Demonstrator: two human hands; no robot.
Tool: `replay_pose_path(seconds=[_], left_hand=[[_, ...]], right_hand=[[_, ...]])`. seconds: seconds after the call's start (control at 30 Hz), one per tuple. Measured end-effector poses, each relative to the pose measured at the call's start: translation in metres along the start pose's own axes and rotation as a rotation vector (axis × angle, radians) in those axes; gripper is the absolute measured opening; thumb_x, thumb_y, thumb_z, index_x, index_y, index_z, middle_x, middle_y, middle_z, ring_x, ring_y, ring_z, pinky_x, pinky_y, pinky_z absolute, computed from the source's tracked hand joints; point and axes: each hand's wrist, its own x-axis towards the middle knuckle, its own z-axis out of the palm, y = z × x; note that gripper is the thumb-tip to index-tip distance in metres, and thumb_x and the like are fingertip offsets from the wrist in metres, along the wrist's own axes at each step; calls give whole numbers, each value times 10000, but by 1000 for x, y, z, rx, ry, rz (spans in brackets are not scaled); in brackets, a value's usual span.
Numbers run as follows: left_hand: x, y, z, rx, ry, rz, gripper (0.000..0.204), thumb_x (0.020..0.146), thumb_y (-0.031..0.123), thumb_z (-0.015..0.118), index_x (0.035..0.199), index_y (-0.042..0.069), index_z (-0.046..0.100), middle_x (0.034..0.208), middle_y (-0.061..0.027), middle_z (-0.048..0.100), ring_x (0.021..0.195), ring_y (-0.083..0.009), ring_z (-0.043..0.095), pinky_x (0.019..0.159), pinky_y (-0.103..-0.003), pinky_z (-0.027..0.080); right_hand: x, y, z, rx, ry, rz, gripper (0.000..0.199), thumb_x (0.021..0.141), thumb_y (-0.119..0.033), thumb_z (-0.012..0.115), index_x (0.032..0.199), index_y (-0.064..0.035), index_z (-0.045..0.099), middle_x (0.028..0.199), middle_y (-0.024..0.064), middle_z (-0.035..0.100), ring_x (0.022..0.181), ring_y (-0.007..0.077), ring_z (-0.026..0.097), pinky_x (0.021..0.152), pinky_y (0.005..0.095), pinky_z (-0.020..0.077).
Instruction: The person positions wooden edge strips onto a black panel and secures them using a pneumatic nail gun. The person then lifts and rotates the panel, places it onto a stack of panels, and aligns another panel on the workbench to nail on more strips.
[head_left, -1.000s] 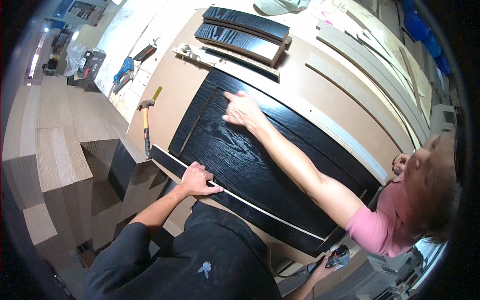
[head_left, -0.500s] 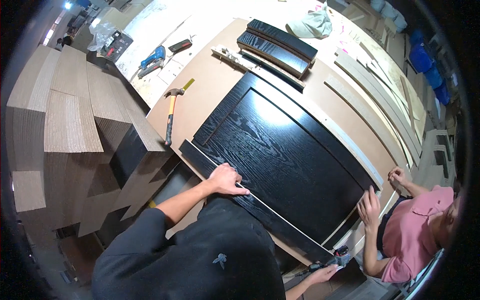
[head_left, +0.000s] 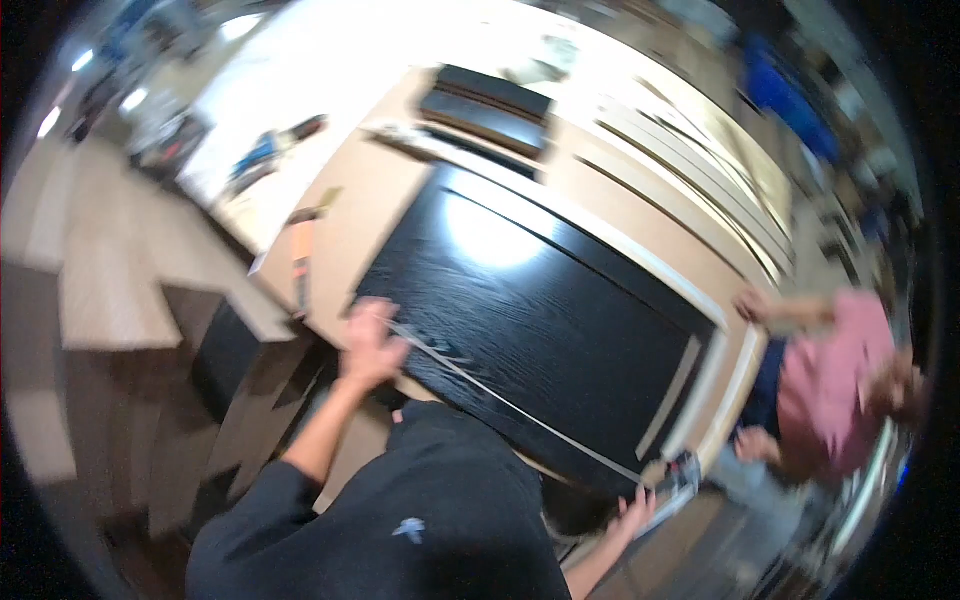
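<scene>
A: Whole view's smeared w/ motion blur. What can you make out?

B: Big black wood-grain panel (head_left: 540,330) lies flat on the tan workbench (head_left: 385,215), centre of the scene. A thin pale strip (head_left: 500,400) runs along its near edge, from the left hand to the right hand.

A: Left hand?

B: Left hand (head_left: 368,345) sits at the panel's near-left corner, on the strip's left end. Fingers look curled there, but blur hides whether they pinch the strip or just press it. Can't tell the grip.

A: Right hand?

B: Right hand (head_left: 640,510) is low, near the panel's near-right corner, fingers spread, touching the strip's other end beside a small dark tool (head_left: 680,475). What kind of tool, can't say. Whether that hand clamps anything, can't tell either; its forearm is mostly cut off by the lower edge.

A: Anyone else?

B: Another person in a pink shirt (head_left: 830,395) at the right end of the bench. One hand (head_left: 752,305) at the panel's far-right edge, the other (head_left: 750,445) lower down, beside the near-right corner. Contact w/ the panel not clear.

A: Other stuff?

B: Hammer w/ an orange handle (head_left: 300,262) on the bench left of the panel. Stack of dark boards (head_left: 487,105) on the far side. Pale slats (head_left: 690,170) to the far right. Light wooden steps (head_left: 110,290) off to the left. Bright glare washes out the far-left surface.
</scene>
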Motion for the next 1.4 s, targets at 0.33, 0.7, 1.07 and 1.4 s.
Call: replay_pose_path(seconds=[0.33,0.7,1.07,1.4], left_hand=[[-15,-191,5,-354,-194,-462,344,907,194,675,1111,-76,614,1009,-120,660,910,-200,592,846,-330,465],[2,-186,-22,-266,-390,-560,283,891,129,680,1083,-73,634,965,-120,686,863,-203,615,816,-322,484],[13,-175,-24,-337,-389,-513,245,864,125,687,1023,-58,653,881,-80,676,798,-176,601,758,-311,480],[24,-164,-33,-324,-432,-557,219,822,113,719,939,-62,658,809,-60,656,726,-164,579,703,-307,472]], right_hand=[[14,2,52,-409,34,-304,421,782,-35,712,1191,15,630,1020,119,701,938,208,652,834,342,503],[12,-1,61,-524,141,-390,538,778,-99,755,1263,45,572,1089,215,630,949,329,648,864,401,515],[54,16,46,-625,-79,-396,316,807,-132,743,1097,-19,687,988,170,653,833,298,651,780,375,512],[52,10,45,-472,-44,-316,282,754,-122,791,1001,-5,722,943,138,709,819,238,685,770,341,523]])
